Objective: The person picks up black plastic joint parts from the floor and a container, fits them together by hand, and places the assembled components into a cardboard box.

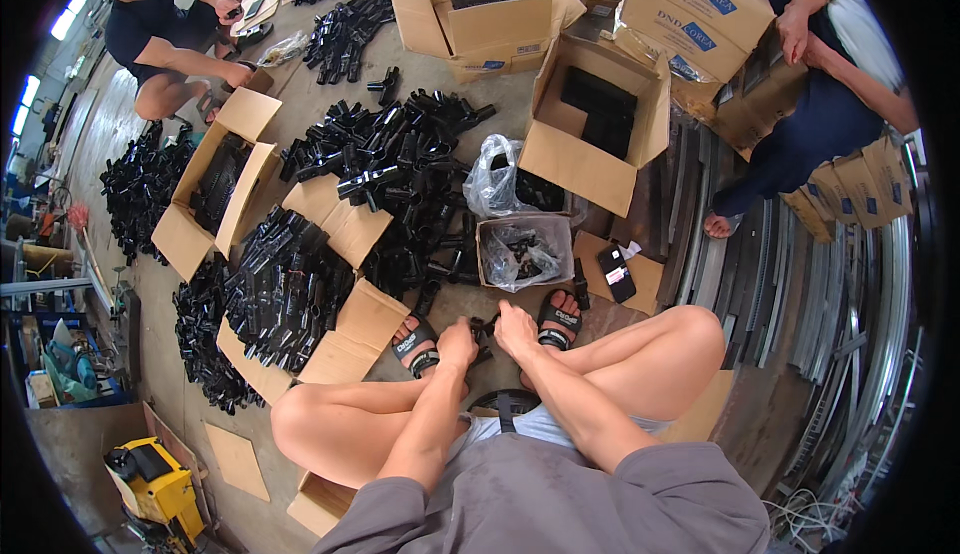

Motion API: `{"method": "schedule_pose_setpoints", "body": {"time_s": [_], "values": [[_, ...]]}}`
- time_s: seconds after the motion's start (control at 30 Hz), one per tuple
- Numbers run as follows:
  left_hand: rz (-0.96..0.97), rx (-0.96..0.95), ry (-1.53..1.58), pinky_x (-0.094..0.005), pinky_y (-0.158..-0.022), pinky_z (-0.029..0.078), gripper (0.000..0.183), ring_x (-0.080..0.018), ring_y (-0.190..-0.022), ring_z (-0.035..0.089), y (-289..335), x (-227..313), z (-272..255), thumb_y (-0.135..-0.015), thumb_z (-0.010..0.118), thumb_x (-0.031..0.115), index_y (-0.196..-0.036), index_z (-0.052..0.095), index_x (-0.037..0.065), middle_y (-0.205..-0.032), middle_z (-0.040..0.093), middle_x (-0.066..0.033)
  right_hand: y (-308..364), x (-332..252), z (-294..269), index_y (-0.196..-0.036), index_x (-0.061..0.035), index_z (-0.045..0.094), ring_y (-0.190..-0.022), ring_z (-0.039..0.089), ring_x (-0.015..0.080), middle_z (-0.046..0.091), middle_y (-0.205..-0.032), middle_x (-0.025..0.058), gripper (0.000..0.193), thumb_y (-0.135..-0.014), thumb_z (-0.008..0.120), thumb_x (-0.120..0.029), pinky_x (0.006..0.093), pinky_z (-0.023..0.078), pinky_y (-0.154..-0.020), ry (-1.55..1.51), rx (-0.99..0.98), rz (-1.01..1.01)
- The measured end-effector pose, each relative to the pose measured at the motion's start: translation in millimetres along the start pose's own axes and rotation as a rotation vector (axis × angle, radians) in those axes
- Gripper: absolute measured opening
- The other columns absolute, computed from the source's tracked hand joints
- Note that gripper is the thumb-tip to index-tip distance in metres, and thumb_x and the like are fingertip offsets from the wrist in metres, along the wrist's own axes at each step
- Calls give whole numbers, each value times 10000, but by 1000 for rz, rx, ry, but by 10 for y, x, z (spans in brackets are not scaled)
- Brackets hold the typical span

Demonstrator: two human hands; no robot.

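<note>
Between my sandalled feet, my left hand (pixel 458 342) and my right hand (pixel 515 330) are both closed around a small glossy black tube-like part (pixel 483 328); fingers hide most of it. Just beyond them stands a small carton (pixel 524 282) lined with clear plastic, with small dark pieces inside. A large heap of similar black parts (pixel 410 169) spreads ahead and to the left. An opened carton (pixel 345 344) at my left is piled high with neatly laid black parts (pixel 285 289). One black part (pixel 581 282) stands by my right foot.
Open cartons (pixel 590 159) (pixel 490 39) hold black parts ahead. A phone (pixel 617 272) lies on cardboard at right. Long metal profiles (pixel 750 284) cover the right floor. One person (pixel 160 29) squats far left; another (pixel 820 104) sits far right. A yellow machine (pixel 155 489) stands lower left.
</note>
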State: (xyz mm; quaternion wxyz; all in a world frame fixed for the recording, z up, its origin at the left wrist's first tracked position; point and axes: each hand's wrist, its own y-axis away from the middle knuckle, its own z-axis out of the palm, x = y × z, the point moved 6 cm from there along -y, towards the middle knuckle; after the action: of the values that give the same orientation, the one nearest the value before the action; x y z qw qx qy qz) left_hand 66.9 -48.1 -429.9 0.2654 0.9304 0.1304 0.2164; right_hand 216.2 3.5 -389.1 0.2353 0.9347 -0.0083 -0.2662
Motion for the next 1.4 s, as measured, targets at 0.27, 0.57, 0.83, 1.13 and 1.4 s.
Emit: {"method": "schedule_pose_setpoints", "body": {"time_s": [0.27, 0.57, 0.83, 1.13, 1.4], "values": [[-402, -6, 1368, -292, -687, 613, 322, -122, -680, 635, 45, -214, -687, -963, 641, 52, -1274, 580, -5, -948, 657, -57, -129, -887, -882, -1054, -36, 700, -810, 661, 288, 653, -922, 156, 220, -942, 694, -225, 398, 535, -742, -452, 290, -311], [206, 418, 932, -286, -798, 583, 209, -117, -947, 658, 856, 630, -2758, -986, 631, 32, -1166, 531, 5, -1041, 683, -77, 186, -1794, -1873, -1046, 7, 708, -547, 586, 68, 648, -678, 16, 356, -956, 739, -336, 262, 465, -493, -886, 77, -331], [434, 218, 1045, -279, -817, 571, 350, -112, -1022, 645, 1223, 783, -3075, -886, 770, 37, -1186, 591, 19, -1086, 665, -65, 504, -2096, -2189, -1136, 31, 681, -599, 610, 49, 684, -787, 13, 367, -918, 793, -241, 221, 498, -518, -1074, -206, -379], [465, 49, 1013, -311, -893, 586, 473, -155, -1077, 682, 1399, 870, -3494, -852, 775, -30, -1302, 627, -20, -1221, 679, -92, 976, -2481, -2776, -1307, 12, 638, -788, 655, 130, 665, -957, 83, 419, -923, 746, -116, 279, 546, -701, -601, 139, -845], [554, 29, 1226, -321, -969, 566, 465, -150, -1096, 676, 1361, 867, -3464, -858, 765, -58, -1299, 619, -32, -1216, 711, -111, 910, -2541, -2777, -1350, 2, 629, -803, 634, 176, 648, -989, 104, 482, -894, 750, -98, 313, 527, -739, -634, 101, -833]]}}
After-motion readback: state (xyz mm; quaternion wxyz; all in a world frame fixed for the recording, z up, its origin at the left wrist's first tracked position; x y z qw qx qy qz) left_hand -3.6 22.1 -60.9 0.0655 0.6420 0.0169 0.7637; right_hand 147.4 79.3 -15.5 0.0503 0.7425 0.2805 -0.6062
